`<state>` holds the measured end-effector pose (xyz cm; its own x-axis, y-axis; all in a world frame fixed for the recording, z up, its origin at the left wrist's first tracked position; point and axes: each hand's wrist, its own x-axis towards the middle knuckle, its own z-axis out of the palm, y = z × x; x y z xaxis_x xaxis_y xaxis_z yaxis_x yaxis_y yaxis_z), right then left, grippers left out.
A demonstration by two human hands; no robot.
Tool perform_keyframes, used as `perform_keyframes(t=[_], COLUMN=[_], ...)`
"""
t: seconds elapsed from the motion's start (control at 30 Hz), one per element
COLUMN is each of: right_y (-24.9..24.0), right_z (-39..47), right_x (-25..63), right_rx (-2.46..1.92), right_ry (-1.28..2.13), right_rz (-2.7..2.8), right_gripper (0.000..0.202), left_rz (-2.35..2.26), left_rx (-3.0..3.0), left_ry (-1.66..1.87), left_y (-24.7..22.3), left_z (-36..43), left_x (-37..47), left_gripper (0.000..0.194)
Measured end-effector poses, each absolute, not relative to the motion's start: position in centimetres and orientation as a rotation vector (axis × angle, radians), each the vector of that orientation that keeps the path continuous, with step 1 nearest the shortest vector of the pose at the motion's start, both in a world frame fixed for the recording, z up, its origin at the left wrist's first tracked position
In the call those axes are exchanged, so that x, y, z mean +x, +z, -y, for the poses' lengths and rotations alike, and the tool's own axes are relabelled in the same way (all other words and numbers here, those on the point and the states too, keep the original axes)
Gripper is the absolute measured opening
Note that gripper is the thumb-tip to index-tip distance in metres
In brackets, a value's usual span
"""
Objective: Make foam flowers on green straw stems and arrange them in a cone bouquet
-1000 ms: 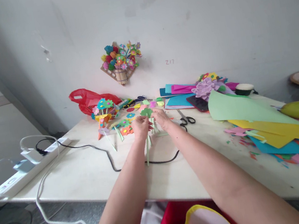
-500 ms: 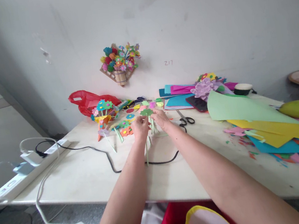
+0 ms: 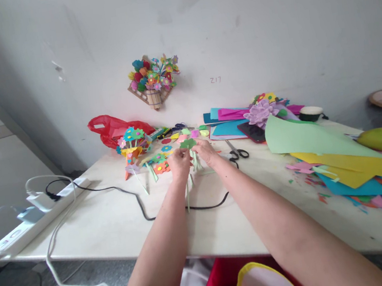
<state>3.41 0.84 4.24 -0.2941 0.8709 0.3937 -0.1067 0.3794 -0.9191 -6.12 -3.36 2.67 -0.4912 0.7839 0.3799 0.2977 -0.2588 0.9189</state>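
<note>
Hands, close together, pinch the green flower-shaped piece between them.

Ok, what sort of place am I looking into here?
Looks like a craft table against a wall, in a home or small workroom; I can't tell which. Signs: scissors, coloured sheets with cut scraps, and a green flower shape being handled.

Around the held flower, the power strip lies at eight o'clock, the bag at ten, the scissors (the phone behind them) at three.
</note>
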Motion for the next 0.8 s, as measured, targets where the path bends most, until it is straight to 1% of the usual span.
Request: perform_keyframes(t=[0.1, 0.23, 0.43, 0.5, 0.6, 0.8], right_y=[4.1, 4.0, 4.3, 4.3, 4.0, 3.7], right_z=[-1.0, -1.0, -1.1, -1.4, -1.9, -2.1], right_x=[3.4, 3.4, 3.4, 3.4, 3.4, 3.4], right_rx=[-0.703, -0.721, -0.752, -0.786, -0.867, -0.954], right_ry=[1.156, 1.150, 0.981, 0.941, 0.878, 0.847], right_rz=[1.569, 1.595, 1.657, 1.626, 1.547, 1.402], right_gripper=[0.004, 0.013, 0.040, 0.044, 0.042, 0.022], left_rz=[-1.614, -1.558, -1.266, -1.132, -0.986, -0.848], left_rx=[1.300, 1.244, 1.070, 1.021, 0.912, 0.650], left_ry=[1.814, 1.812, 1.784, 1.763, 1.733, 1.672], left_y=[2.7, 3.1, 3.6, 3.5, 3.3, 3.7], left_z=[3.4, 3.6, 4.1, 4.0, 3.8, 3.9], left_x=[-6.1, -6.0, -6.8, -7.3, -7.8, -7.9], left_gripper=[0.005, 0.009, 0.023, 0.026, 0.027, 0.017])
